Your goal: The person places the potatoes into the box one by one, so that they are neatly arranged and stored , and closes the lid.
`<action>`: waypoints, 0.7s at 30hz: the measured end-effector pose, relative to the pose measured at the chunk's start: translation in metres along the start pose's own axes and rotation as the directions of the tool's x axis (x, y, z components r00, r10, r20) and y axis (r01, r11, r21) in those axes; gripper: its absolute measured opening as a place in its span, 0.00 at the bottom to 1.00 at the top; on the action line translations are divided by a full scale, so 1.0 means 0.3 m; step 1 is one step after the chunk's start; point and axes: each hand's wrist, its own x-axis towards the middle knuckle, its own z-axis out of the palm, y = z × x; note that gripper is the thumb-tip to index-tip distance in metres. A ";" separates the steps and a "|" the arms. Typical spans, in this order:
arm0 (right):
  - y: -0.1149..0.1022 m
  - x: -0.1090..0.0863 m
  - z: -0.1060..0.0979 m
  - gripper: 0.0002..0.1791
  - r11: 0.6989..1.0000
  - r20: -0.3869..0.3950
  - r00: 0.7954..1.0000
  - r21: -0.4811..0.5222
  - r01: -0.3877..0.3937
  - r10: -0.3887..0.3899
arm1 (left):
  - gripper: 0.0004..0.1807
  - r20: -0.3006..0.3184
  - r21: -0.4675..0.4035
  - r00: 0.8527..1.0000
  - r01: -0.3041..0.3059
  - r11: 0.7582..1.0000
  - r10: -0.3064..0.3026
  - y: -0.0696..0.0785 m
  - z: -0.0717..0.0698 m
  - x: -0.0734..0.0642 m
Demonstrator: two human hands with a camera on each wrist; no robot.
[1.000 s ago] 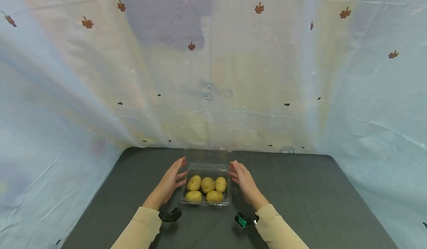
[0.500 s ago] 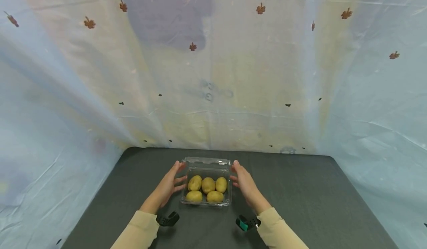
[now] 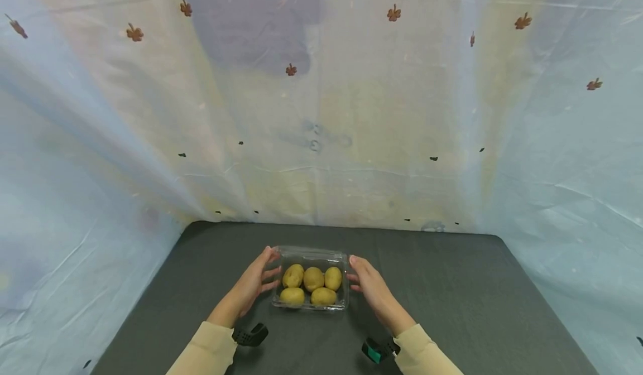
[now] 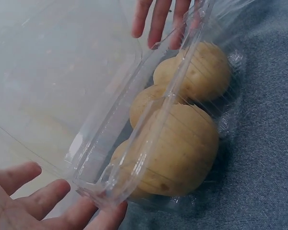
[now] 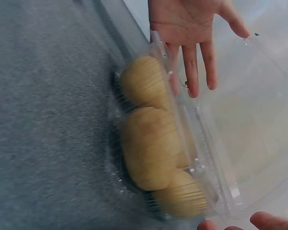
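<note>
Several yellow potatoes lie in a clear plastic clamshell box on the dark tabletop. Its hinged lid is raised off the box at the far side. At the box's left stands my left hand, fingers spread and fairly straight; in the right wrist view its thumb meets a lid corner. My right hand is on the opposite side, its thumb near the other lid corner. Only the right hand's fingertips show in the right wrist view, so its contact with the lid is hard to tell.
A dark grey table extends to both sides of the box. Behind and beside it hangs a pale patterned sheet with leaf prints. Black wristbands, the right one with a green part, sit at both wrists.
The lid has swung up from lying back behind the box, its free edge coming toward me. Both hands follow it slightly nearer. The potatoes have stayed in place.
</note>
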 end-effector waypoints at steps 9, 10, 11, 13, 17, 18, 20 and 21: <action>0.031 -0.038 -0.017 0.44 0.998 0.060 0.998 -0.050 -0.030 0.033 | 0.35 0.047 -0.025 0.999 -0.008 1.000 0.009 -0.018 -0.004 -0.028; 0.034 -0.041 -0.018 0.44 0.998 0.065 0.997 -0.057 -0.033 0.037 | 0.34 0.053 -0.025 0.999 -0.010 1.000 0.011 -0.020 -0.003 -0.032; 0.037 -0.043 -0.019 0.44 0.998 0.069 0.997 -0.060 -0.035 0.039 | 0.33 0.057 -0.027 0.998 -0.010 1.000 0.011 -0.022 -0.002 -0.036; 0.041 -0.047 -0.021 0.44 0.997 0.078 0.996 -0.064 -0.038 0.043 | 0.32 0.060 -0.026 0.998 -0.015 1.000 0.016 -0.026 0.000 -0.043; 0.049 -0.055 -0.019 0.40 0.998 0.090 0.996 -0.054 -0.024 0.029 | 0.31 0.041 -0.008 0.999 -0.018 1.000 0.019 -0.035 0.006 -0.053; 0.051 -0.057 -0.018 0.40 0.999 0.090 0.996 -0.051 -0.017 0.022 | 0.31 0.032 0.000 0.999 -0.018 1.000 0.018 -0.037 0.008 -0.055; 0.054 -0.062 -0.015 0.38 0.999 0.088 0.996 -0.041 0.000 0.004 | 0.30 0.017 0.020 1.000 -0.012 1.000 0.011 -0.040 0.011 -0.058; 0.056 -0.064 -0.014 0.37 0.999 0.085 0.996 -0.036 0.008 -0.005 | 0.31 0.009 0.029 1.000 -0.007 1.000 0.007 -0.040 0.013 -0.060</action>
